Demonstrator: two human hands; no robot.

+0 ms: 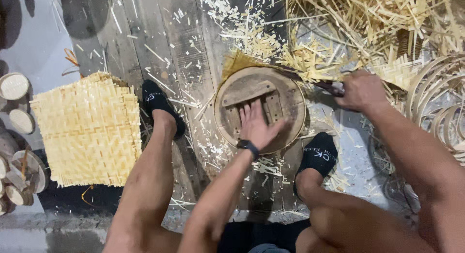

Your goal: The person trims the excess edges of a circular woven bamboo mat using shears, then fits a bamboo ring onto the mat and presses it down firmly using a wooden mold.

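Observation:
My left hand [256, 124] lies flat, fingers spread, on a round wooden form [290, 95] that covers a woven bamboo piece; a yellow woven edge [237, 61] sticks out at its upper left. My right hand [361, 91] is closed around the dark handle of a knife [334, 87], its blade running along the form's upper right rim. A black band sits on my left wrist. My feet in black socks rest on either side of the form.
A stack of square woven bamboo mats [89, 129] lies at left. Round wooden discs [14, 86] line the left edge. Bamboo strips and trimmings [368, 20] pile up at the top right, with curved bamboo hoops [436, 103] at right. The floor is worn planks.

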